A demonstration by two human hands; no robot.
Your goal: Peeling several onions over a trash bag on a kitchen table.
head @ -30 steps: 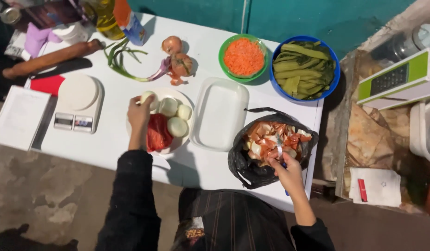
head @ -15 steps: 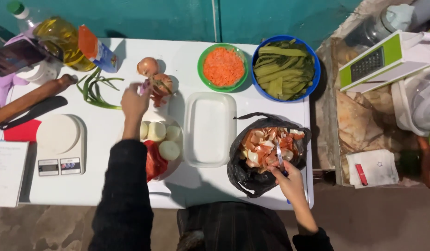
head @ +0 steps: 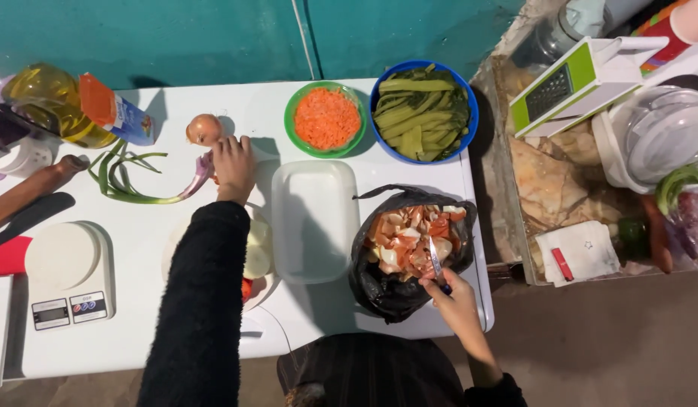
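Spanning the white table (head: 439,177), the left hand (head: 234,167) is resting its fingers on something hidden beside a brown onion (head: 204,128), while the right hand (head: 453,292) is gripping a small knife (head: 437,264) over the black scrap bag (head: 387,290).

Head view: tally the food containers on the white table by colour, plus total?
Green round bowl of grated carrot: 1
Blue round bowl of green vegetable strips: 1
White rectangular empty tray: 1
Black plastic bag of peelings: 1
Total: 4
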